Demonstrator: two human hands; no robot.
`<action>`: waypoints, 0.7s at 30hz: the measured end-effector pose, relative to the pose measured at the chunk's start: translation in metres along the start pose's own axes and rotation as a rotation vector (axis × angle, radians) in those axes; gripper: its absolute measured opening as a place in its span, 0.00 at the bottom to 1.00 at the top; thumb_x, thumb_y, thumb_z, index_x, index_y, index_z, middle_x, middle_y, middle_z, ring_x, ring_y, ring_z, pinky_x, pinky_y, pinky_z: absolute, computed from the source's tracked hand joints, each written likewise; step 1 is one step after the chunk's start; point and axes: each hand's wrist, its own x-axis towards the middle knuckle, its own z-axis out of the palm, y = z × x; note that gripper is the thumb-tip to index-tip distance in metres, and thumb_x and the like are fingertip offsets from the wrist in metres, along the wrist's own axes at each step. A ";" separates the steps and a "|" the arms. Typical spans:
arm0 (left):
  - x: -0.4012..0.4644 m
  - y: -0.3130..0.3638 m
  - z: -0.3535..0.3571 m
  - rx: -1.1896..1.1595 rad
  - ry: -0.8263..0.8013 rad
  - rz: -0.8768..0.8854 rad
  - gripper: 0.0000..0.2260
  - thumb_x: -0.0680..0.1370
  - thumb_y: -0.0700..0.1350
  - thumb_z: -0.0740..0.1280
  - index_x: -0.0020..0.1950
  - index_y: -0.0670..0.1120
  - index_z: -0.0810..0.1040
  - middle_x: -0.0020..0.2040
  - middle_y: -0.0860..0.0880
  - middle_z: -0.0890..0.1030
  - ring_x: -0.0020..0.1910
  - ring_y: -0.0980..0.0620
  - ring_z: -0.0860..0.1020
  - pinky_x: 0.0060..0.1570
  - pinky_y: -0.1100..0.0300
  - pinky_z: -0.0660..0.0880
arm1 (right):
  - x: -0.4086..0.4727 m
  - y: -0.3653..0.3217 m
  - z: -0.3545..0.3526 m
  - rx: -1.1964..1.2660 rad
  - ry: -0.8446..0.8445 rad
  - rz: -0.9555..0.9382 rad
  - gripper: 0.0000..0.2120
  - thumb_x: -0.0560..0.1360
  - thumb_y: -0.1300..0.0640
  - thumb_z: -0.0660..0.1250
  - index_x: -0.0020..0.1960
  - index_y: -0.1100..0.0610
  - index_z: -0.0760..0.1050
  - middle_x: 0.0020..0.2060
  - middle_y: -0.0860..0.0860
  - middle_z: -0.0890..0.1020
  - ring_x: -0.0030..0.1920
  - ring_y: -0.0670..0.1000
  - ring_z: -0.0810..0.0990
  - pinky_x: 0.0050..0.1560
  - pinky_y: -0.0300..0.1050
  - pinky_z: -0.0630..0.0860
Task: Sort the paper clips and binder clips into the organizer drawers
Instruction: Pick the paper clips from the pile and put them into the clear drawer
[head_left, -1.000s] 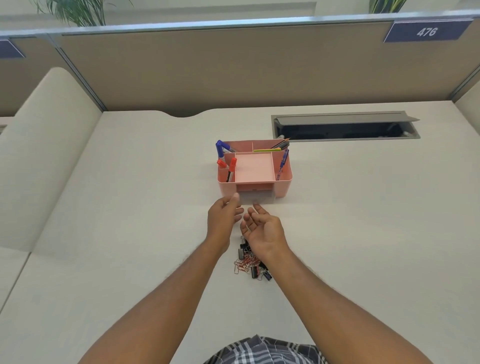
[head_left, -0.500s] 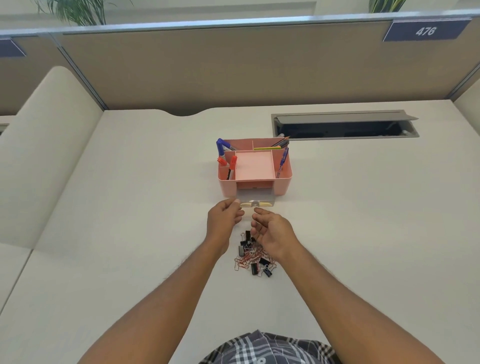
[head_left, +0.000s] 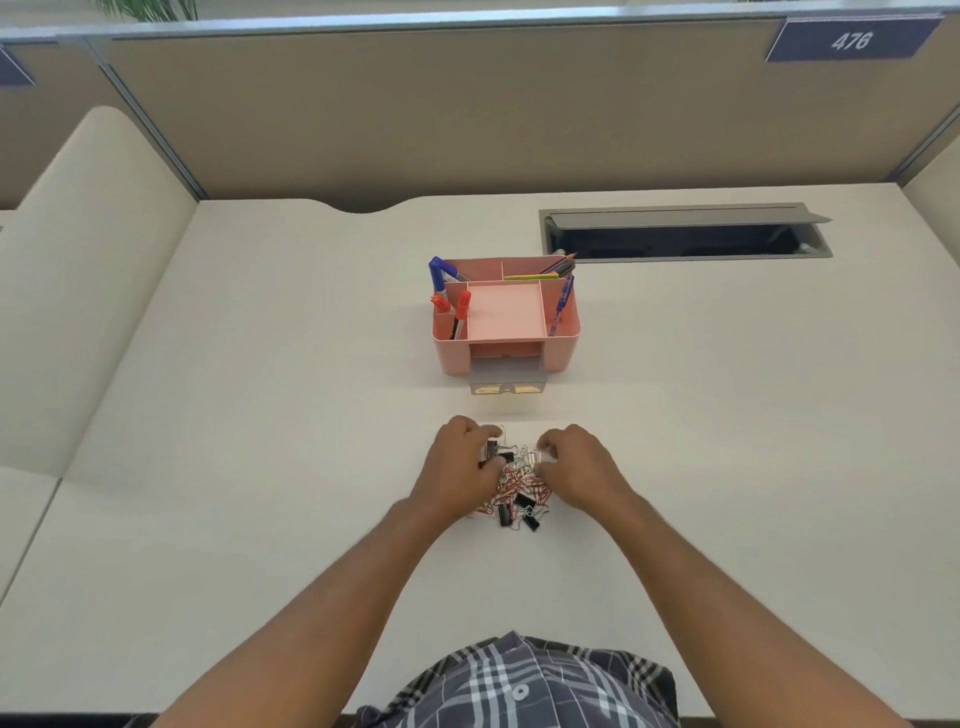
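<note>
While both hands work the clip pile mid-desk, nearer the front edge, left hand pinches a binder clip; right hand fingers curl on paper clips. Clips light, stiff, tangle-prone: pinch singly. Drawer stands open.

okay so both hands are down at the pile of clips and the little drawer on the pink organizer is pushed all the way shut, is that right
Not quite. The head view shows the drawer pulled out from the front of the pink organizer, not shut. The rest holds: the left hand and right hand are both down at the pile of clips.
</note>
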 end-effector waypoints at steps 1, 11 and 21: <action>-0.002 -0.001 0.004 0.078 -0.015 0.049 0.18 0.75 0.49 0.69 0.64 0.48 0.77 0.56 0.47 0.73 0.57 0.49 0.71 0.58 0.54 0.70 | -0.002 -0.003 0.005 -0.022 0.013 -0.017 0.19 0.74 0.54 0.71 0.64 0.55 0.75 0.60 0.55 0.75 0.58 0.56 0.77 0.56 0.45 0.73; -0.007 -0.010 0.012 0.276 0.085 0.088 0.07 0.73 0.42 0.69 0.50 0.45 0.80 0.50 0.46 0.75 0.48 0.43 0.73 0.45 0.48 0.73 | -0.004 -0.021 0.026 -0.096 0.083 -0.152 0.08 0.77 0.58 0.65 0.55 0.59 0.77 0.51 0.55 0.75 0.51 0.56 0.76 0.49 0.48 0.74; -0.012 -0.011 0.012 0.221 0.194 0.100 0.03 0.75 0.41 0.67 0.43 0.45 0.80 0.46 0.48 0.76 0.43 0.46 0.73 0.41 0.49 0.73 | -0.002 -0.015 0.014 0.030 0.077 -0.137 0.07 0.76 0.61 0.64 0.50 0.57 0.81 0.47 0.52 0.81 0.49 0.53 0.79 0.48 0.45 0.75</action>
